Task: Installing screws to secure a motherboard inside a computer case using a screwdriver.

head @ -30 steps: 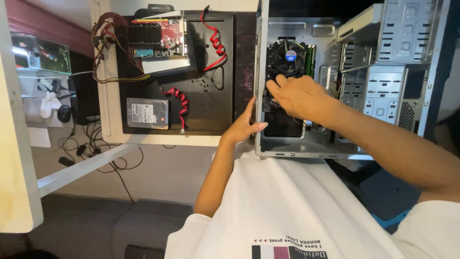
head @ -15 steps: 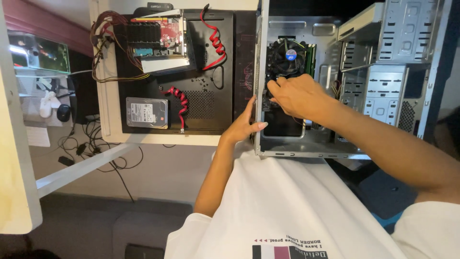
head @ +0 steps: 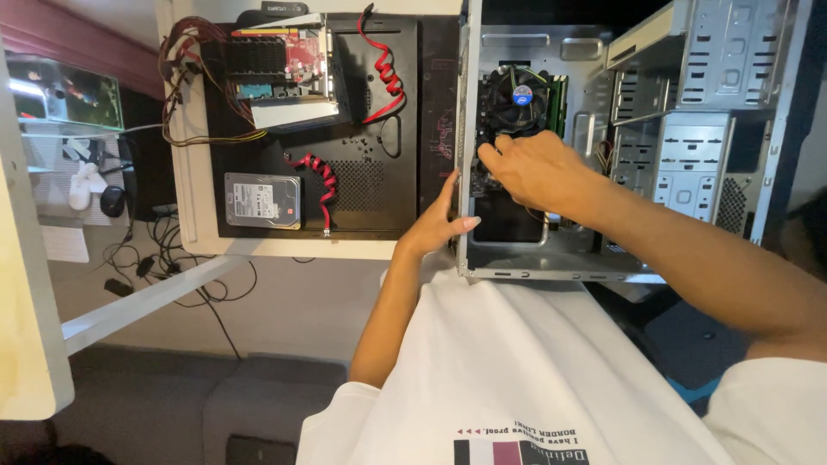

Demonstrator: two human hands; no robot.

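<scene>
The right hand [head: 532, 168] reaches into the open computer case [head: 551, 258], which stands at the right edge of the surface [head: 194, 198]. Its fingers [head: 493, 159] are curled together just below the round cooler fan [head: 515, 96], down on the circuit board beneath; they seem pinched on something small there, but the knuckles hide it, so I cannot tell what, if anything, they grip. The fan lies straight ahead of those fingers, toward the far edge of the surface, touching or nearly so. The memory sticks [head: 560, 103] stand just right of the fan, their long axis running away from the person.

The left hand [head: 438, 226] rests with fingers spread flat against the case's near left wall, bracing it and holding nothing. The right hand is clearly the nearer one to the fan.

Left of the case a black side panel [head: 370, 185] lies flat on the surface. On it are a hard drive [head: 263, 200] near the front edge, a red cable [head: 320, 176] beside it, and a red-and-silver card [head: 284, 73] with a wire bundle [head: 185, 86] toward the far left corner.
</scene>
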